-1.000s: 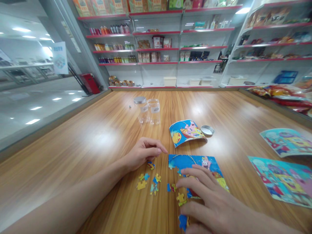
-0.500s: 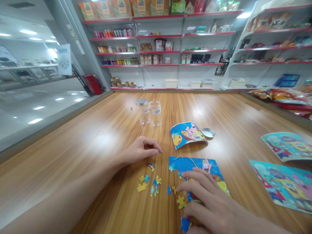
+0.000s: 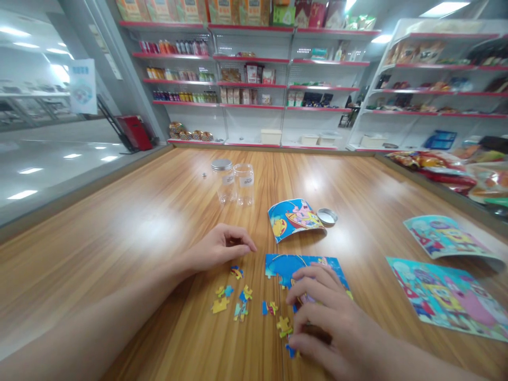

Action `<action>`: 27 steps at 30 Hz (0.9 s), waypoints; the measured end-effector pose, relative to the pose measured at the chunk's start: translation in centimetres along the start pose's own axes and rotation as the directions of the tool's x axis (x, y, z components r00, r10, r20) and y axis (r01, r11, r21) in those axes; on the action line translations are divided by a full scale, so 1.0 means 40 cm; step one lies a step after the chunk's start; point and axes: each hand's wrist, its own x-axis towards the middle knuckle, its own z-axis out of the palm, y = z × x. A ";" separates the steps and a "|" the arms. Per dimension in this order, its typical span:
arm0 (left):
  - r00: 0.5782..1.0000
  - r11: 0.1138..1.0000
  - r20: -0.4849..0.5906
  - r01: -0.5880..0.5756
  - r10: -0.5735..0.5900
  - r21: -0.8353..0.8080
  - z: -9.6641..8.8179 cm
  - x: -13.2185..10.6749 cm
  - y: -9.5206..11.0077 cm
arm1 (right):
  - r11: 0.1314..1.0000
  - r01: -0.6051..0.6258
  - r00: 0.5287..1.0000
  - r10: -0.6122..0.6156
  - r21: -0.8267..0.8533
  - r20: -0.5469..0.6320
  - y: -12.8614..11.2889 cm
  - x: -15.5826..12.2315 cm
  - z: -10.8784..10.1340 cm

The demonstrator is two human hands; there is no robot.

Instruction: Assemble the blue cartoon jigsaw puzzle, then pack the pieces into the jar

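Note:
A part-built blue cartoon jigsaw (image 3: 286,264) lies on the wooden table (image 3: 138,222). My right hand (image 3: 329,323) rests on its lower half, fingers curled down and pressed onto the pieces; what lies under them is hidden. Several loose yellow and blue pieces (image 3: 238,301) lie just left of the jigsaw. My left hand (image 3: 220,246) sits above them on the table, fingers loosely curled, thumb against fingertips, nothing visible in it. A curled picture card (image 3: 296,218) lies beyond the jigsaw.
Two clear jars (image 3: 234,182) stand further back, one capped; a loose metal lid (image 3: 327,216) lies by the card. Two finished puzzle pictures (image 3: 444,291) lie at the right. Snack bags (image 3: 436,166) line the right edge. Store shelves (image 3: 254,79) stand behind.
My right hand has curled its fingers and drawn in over the jigsaw's lower part. My left hand stays almost still above the loose pieces. The view has shifted slightly.

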 end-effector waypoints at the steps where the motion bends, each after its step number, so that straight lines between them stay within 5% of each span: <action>1: 1.000 1.000 0.005 0.005 -0.005 0.000 -0.001 0.001 0.002 | 1.000 0.008 1.000 -0.008 -0.015 0.004 -0.002 -0.001 -0.001; 9: 0.983 0.997 0.168 0.076 -0.080 0.028 -0.010 0.002 0.026 | 0.979 0.127 0.990 -0.134 -0.162 -0.033 -0.011 -0.005 -0.010; 16: 0.976 0.995 0.202 0.067 -0.080 0.070 -0.004 -0.001 0.026 | 0.988 0.062 0.979 -0.087 -0.138 -0.183 -0.005 0.004 -0.014; 27: 0.991 0.997 0.119 0.050 -0.057 0.064 0.012 -0.001 0.006 | 0.969 0.158 0.987 -0.149 -0.191 0.058 -0.017 -0.013 -0.020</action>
